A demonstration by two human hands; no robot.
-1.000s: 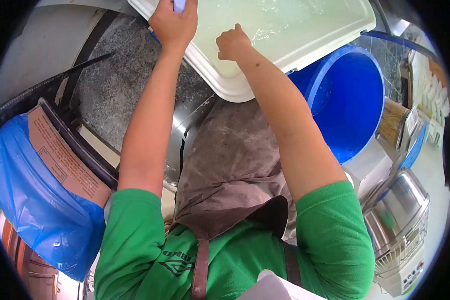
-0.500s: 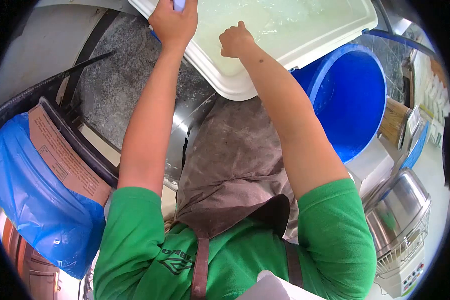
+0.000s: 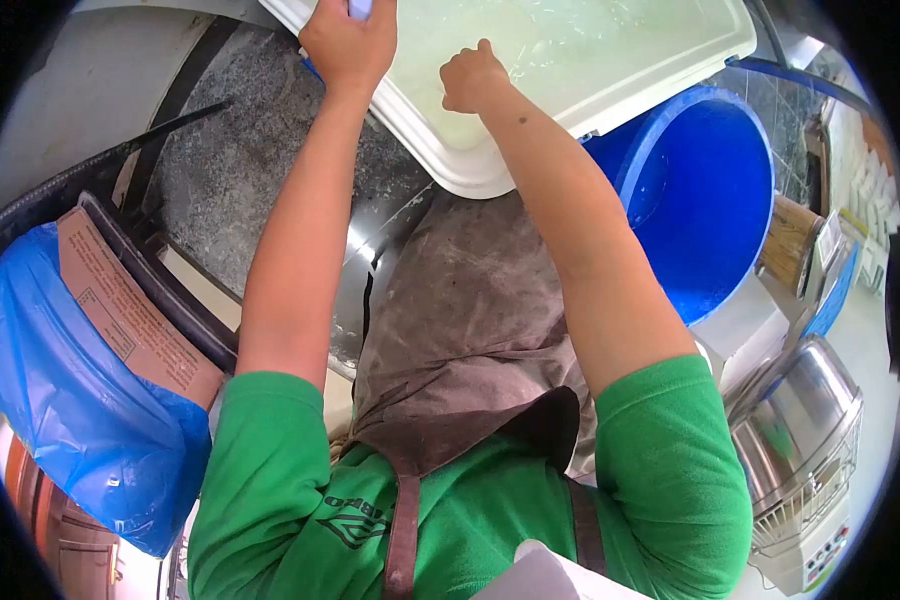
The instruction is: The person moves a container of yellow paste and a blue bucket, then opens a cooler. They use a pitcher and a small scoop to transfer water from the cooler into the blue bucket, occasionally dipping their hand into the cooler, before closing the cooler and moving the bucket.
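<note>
A large white plastic tub (image 3: 467, 178) lies across the top of the view, with pale, cloudy liquid (image 3: 600, 70) in it. At its left rim, my left hand (image 3: 348, 48) is closed around a pale purple piece (image 3: 359, 9) that looks like a handle, cut off by the frame's top edge. My right hand (image 3: 473, 80) is above the liquid near the tub's close corner. Its fingers are curled into a fist, and whatever they may hold is hidden beneath.
A big blue bucket (image 3: 710, 210) stands right of the tub. Further right are a metal-lidded appliance (image 3: 800, 420) and a wooden block (image 3: 785, 240). On the left, a blue plastic bag (image 3: 80, 400) and cardboard (image 3: 135, 310) sit by a black bin edge (image 3: 160, 280).
Both hands hold nearly the same positions. The ripples and glints on the liquid have shifted, and the tub's near corner sits very slightly higher in view.
</note>
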